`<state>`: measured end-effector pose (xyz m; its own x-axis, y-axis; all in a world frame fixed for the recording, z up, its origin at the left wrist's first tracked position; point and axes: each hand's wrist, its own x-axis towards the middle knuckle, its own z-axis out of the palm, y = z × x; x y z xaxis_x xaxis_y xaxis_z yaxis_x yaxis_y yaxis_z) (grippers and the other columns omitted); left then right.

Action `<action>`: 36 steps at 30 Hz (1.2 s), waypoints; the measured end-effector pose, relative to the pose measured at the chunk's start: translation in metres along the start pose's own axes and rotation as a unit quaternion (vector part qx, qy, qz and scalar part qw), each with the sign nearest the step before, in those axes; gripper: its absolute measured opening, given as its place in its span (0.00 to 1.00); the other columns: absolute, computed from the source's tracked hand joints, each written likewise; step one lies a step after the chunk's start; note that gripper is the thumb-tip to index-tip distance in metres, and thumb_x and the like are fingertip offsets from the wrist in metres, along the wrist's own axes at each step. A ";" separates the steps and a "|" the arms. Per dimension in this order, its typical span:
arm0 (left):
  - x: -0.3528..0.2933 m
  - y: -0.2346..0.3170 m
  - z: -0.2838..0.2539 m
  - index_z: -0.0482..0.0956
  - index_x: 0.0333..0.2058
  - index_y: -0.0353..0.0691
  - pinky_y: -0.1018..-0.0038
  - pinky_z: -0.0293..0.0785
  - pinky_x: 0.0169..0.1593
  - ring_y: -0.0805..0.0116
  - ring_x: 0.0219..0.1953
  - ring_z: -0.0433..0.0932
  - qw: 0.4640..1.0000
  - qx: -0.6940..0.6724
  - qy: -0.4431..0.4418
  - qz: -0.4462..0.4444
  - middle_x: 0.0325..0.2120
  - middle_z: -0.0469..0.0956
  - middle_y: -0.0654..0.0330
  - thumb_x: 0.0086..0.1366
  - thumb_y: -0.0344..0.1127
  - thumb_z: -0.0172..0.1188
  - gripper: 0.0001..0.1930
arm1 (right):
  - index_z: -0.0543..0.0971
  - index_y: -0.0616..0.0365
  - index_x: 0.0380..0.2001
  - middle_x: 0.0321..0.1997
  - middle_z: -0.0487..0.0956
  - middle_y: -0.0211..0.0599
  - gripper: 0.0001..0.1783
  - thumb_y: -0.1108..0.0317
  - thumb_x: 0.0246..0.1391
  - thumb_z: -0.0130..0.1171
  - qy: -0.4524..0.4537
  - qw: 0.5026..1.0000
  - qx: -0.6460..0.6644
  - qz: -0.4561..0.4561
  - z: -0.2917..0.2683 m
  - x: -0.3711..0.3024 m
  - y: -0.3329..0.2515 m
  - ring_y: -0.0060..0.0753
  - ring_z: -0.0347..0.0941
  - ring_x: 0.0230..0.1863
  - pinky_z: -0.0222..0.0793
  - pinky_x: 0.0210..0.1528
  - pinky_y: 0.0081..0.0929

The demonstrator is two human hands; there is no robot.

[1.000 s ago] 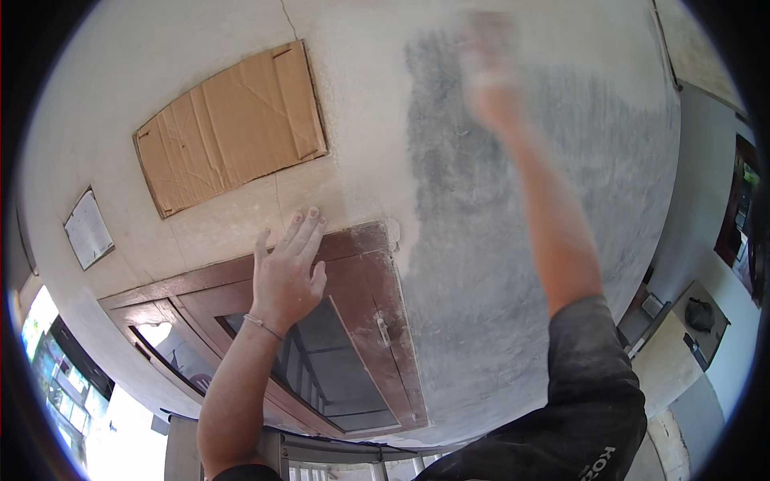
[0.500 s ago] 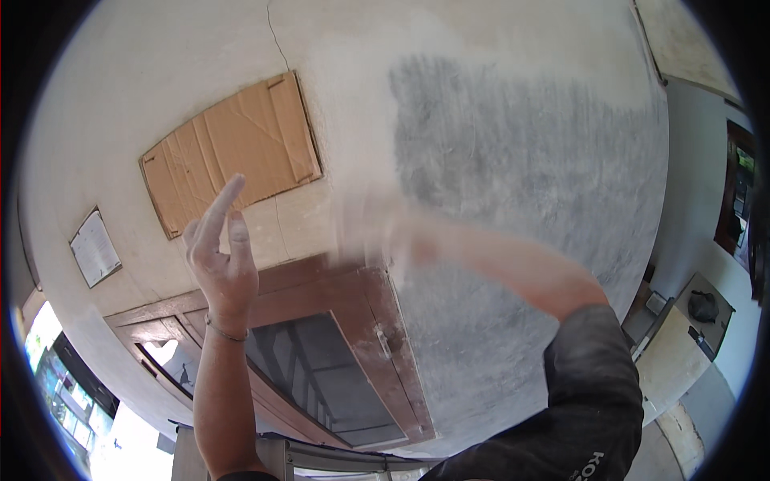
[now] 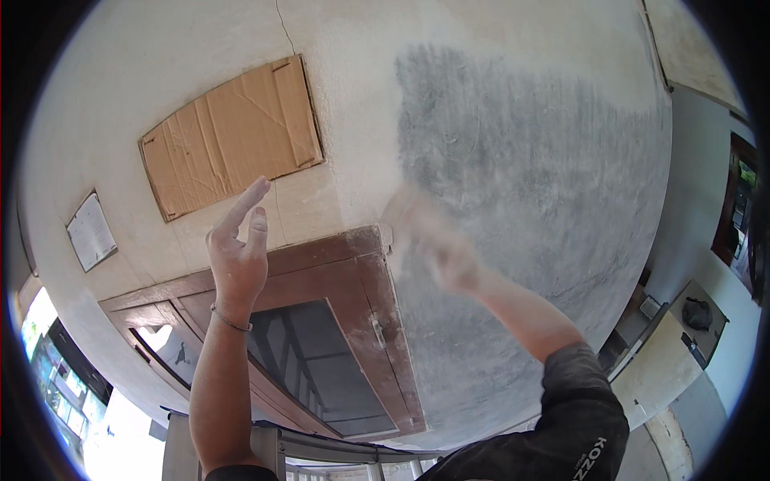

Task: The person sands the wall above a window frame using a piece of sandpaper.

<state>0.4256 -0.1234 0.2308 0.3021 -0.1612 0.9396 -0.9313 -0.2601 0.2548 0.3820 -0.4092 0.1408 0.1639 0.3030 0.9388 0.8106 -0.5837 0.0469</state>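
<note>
My left hand (image 3: 238, 260), dusted with white powder, is raised in front of the wall near the top of the brown wooden door frame (image 3: 325, 250). Its index finger and thumb stick up apart, and nothing shows in it. Over the edge between pale and grey plaster, my right hand (image 3: 445, 252) reaches up to the wall (image 3: 521, 184), just right of the frame's upper corner. Motion smears its fingers, so whether they hold a thing cannot be made out. White, powdery-looking streaks cover the grey patch.
A cardboard sheet (image 3: 233, 136) and a white paper (image 3: 92, 231) are fixed to the wall. Glass panes (image 3: 321, 365) fill the brown frame. Pale metal framework (image 3: 269, 449) stands below. At right, a black bundle (image 3: 696, 313) lies on a cabinet-like piece (image 3: 658, 369).
My right hand has moved right and slightly down across the wall, away from above the door frame. The left hand appears a little further right and lower, fingers posed alike.
</note>
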 end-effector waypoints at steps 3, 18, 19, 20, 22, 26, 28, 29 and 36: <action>0.001 0.006 0.004 0.76 0.48 0.36 0.68 0.63 0.59 0.56 0.55 0.71 1.000 0.020 -0.019 0.011 0.46 0.77 0.51 0.61 0.28 0.49 0.16 | 0.67 0.56 0.58 0.65 0.62 0.38 0.25 0.75 0.56 0.45 0.063 0.980 -0.184 0.049 -0.006 0.018 0.016 0.39 0.51 0.69 0.45 0.68 0.36; -0.026 -0.030 0.029 0.70 0.55 0.41 0.59 0.53 0.64 0.45 0.66 0.51 0.963 0.219 -0.136 0.081 0.64 0.54 0.49 0.53 0.26 0.52 0.27 | 0.67 0.56 0.58 0.65 0.62 0.37 0.22 0.66 0.60 0.42 0.124 0.889 -0.440 0.040 -0.008 0.109 0.041 0.41 0.51 0.68 0.40 0.68 0.48; -0.027 -0.033 0.027 0.70 0.55 0.42 0.58 0.53 0.64 0.44 0.66 0.50 0.962 0.221 -0.139 0.082 0.64 0.54 0.51 0.53 0.27 0.53 0.27 | 0.67 0.56 0.58 0.65 0.62 0.37 0.22 0.66 0.60 0.42 0.122 0.890 -0.437 0.039 0.001 0.096 0.040 0.41 0.51 0.68 0.40 0.68 0.48; -0.027 -0.032 0.027 0.70 0.55 0.42 0.58 0.53 0.64 0.44 0.66 0.50 0.962 0.222 -0.138 0.080 0.64 0.54 0.51 0.53 0.27 0.53 0.27 | 0.68 0.56 0.57 0.65 0.62 0.37 0.22 0.66 0.61 0.43 0.118 0.875 -0.467 0.049 0.009 0.081 0.035 0.40 0.52 0.68 0.41 0.68 0.48; -0.028 -0.024 0.029 0.68 0.56 0.45 0.57 0.52 0.64 0.43 0.66 0.48 0.939 0.279 -0.175 0.096 0.64 0.55 0.55 0.53 0.30 0.54 0.28 | 0.69 0.56 0.57 0.65 0.63 0.37 0.21 0.66 0.61 0.43 0.112 0.860 -0.495 0.058 0.011 0.082 0.043 0.40 0.52 0.68 0.43 0.67 0.47; -0.029 -0.025 0.035 0.68 0.57 0.48 0.55 0.52 0.64 0.41 0.66 0.47 0.935 0.291 -0.176 0.099 0.64 0.56 0.58 0.53 0.32 0.55 0.29 | 0.69 0.56 0.57 0.65 0.63 0.38 0.21 0.66 0.60 0.43 0.134 0.843 -0.520 0.032 -0.023 0.147 0.047 0.40 0.53 0.67 0.44 0.67 0.47; -0.027 -0.029 0.035 0.67 0.57 0.48 0.55 0.53 0.64 0.38 0.65 0.47 0.930 0.302 -0.176 0.115 0.64 0.56 0.57 0.53 0.32 0.56 0.29 | 0.69 0.56 0.56 0.64 0.63 0.38 0.21 0.67 0.60 0.44 0.143 0.864 -0.481 0.033 -0.015 0.130 0.045 0.40 0.54 0.67 0.45 0.67 0.46; -0.029 -0.031 0.031 0.67 0.57 0.48 0.55 0.53 0.64 0.38 0.65 0.47 0.929 0.306 -0.178 0.109 0.64 0.56 0.57 0.53 0.32 0.56 0.29 | 0.70 0.56 0.56 0.64 0.64 0.39 0.21 0.67 0.60 0.44 0.129 0.867 -0.479 0.042 0.002 0.098 0.039 0.41 0.56 0.66 0.46 0.66 0.46; -0.030 -0.030 0.041 0.68 0.57 0.48 0.54 0.55 0.63 0.35 0.64 0.48 0.926 0.313 -0.170 0.124 0.64 0.55 0.56 0.53 0.34 0.56 0.29 | 0.70 0.59 0.55 0.63 0.65 0.39 0.21 0.66 0.59 0.44 0.104 0.852 -0.512 0.029 -0.020 0.149 0.046 0.44 0.55 0.66 0.47 0.65 0.49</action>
<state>0.4527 -0.1494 0.1856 0.2403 -0.5533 0.7976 -0.7119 -0.6590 -0.2426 0.4323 -0.4055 0.2894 -0.0028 0.1740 0.9847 -0.1292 -0.9765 0.1722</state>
